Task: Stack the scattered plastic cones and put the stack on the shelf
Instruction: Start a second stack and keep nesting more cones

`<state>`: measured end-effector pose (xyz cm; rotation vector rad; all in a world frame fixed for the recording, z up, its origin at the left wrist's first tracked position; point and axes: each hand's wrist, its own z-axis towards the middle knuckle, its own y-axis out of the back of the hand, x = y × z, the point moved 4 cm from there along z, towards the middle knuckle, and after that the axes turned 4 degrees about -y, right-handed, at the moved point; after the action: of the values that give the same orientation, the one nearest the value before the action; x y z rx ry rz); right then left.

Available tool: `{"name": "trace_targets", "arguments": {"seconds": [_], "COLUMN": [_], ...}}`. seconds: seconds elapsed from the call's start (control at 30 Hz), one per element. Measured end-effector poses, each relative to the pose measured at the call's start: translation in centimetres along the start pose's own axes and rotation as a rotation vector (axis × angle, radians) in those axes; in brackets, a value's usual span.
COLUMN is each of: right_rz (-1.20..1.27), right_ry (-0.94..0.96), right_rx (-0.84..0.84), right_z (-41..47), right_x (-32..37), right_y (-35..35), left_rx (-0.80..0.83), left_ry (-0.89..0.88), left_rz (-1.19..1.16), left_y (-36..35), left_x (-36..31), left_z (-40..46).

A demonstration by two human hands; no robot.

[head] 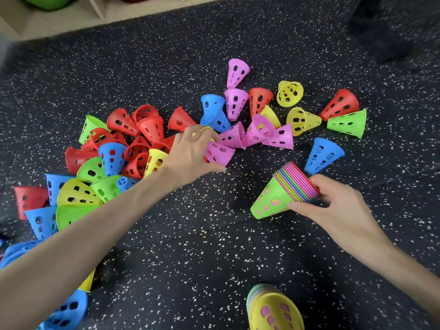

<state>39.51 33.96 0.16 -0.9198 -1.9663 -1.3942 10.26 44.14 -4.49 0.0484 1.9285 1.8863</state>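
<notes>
Head view: left grip (190, 153) pinching pink cone (220, 153); right grip (338, 206) clasping nested stack (283, 194); no legible writing.

Red, blue, green, yellow, pink cones (133, 148) on black white-speckled floor (190, 246).

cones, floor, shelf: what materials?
Cones: likely thin moulded plastic, glossy, with bright solid colours and punched slots; the stack in the right hand nests tightly. Floor: looks like black rubber matting with pale flecks, matte. Shelf: pale wood or laminate; can't tell which.
</notes>
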Motion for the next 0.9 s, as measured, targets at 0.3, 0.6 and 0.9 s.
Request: {"name": "trace_targets", "arguments": {"seconds": [0.3, 0.6, 0.9], "right_rz": [0.086, 0.359, 0.332], "right_ry": [0.002, 0.031, 0.163], "right_rx": [-0.064, -0.204, 0.177], "right_z": [-0.4, -0.6, -1.6], "right_x": [0.4, 0.3, 2.8], "right_y": [0.5, 1.4, -1.8], "left_rx": [-0.111, -0.207, -0.237], "left_ry": [-0.192, 0.233, 0.275], "left_rz": [0.22, -0.653, -0.974], "left_y": [-0.7, 0.7, -0.2], "left_x": [-1.0, -7.8, -13.3], "left_z": [-0.5, -8.1, -12.4]}}
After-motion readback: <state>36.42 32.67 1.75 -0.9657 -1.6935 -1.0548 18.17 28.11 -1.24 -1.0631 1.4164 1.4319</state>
